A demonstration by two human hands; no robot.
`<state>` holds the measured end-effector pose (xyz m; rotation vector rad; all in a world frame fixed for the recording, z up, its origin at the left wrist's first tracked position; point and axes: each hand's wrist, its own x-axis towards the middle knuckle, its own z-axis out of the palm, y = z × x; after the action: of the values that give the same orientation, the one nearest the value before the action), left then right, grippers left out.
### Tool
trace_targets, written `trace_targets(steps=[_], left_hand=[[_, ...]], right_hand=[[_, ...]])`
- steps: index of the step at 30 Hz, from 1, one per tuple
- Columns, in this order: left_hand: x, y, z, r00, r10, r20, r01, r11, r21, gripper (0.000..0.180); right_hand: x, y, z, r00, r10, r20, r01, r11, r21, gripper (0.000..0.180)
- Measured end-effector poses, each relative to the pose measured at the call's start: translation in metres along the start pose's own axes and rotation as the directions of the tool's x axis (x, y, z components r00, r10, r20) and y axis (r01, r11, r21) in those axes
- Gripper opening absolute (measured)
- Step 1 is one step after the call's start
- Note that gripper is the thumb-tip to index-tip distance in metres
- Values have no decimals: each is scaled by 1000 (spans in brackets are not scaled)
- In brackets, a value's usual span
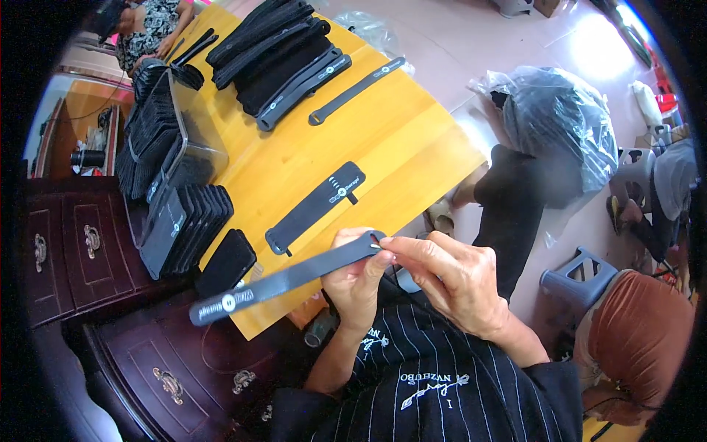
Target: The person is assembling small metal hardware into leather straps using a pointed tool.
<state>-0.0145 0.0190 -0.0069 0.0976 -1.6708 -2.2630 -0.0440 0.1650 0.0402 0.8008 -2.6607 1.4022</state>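
A long dark grey strap (283,282) with a slotted end slants over the table's near edge. My left hand (352,289) grips it close to that slotted end, thumb on top, and its rounded far end sticks out to the left. At the slot, my right hand (458,278) is closed in a pinch of thumb and forefinger. A small pale bit shows at those fingertips, too little to name. Beyond my hands, a wider dark strap (317,206) with a slotted end lies flat on the yellow table (412,140).
Stacked black straps (276,59) and a single strap (357,90) lie farther back. A clear bin (199,136) full of straps stands left, beside another stack (188,228). Dark drawers (147,353) border the table. Plastic-wrapped goods (560,118) and a stool (578,280) are right. Another person (151,33) sits far left.
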Motion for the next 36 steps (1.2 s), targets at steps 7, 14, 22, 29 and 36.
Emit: trace_targets(steps=[7, 14, 22, 29, 36], left_hand=[[-5, -9, -9, 996, 30, 87, -44, 985, 165, 10], [0, -6, -22, 963, -43, 268, 4, 989, 147, 9], [1, -9, -20, 988, -27, 152, 22, 999, 31, 10], [6, 1, -6, 981, -161, 107, 162, 987, 2, 13], [11, 1, -17, 972, -74, 223, 51, 993, 107, 7]], right_hand=[[-2, 5, 0, 993, 106, 55, -112, 986, 124, 25], [-8, 17, 7, 998, 60, -7, -57, 967, 247, 25], [-4, 5, 14, 998, 2, -65, -1, 1000, 21, 34], [-8, 10, 11, 995, -18, -102, 8, 995, -104, 43], [-7, 9, 11, 992, 113, -54, -105, 986, 130, 37]])
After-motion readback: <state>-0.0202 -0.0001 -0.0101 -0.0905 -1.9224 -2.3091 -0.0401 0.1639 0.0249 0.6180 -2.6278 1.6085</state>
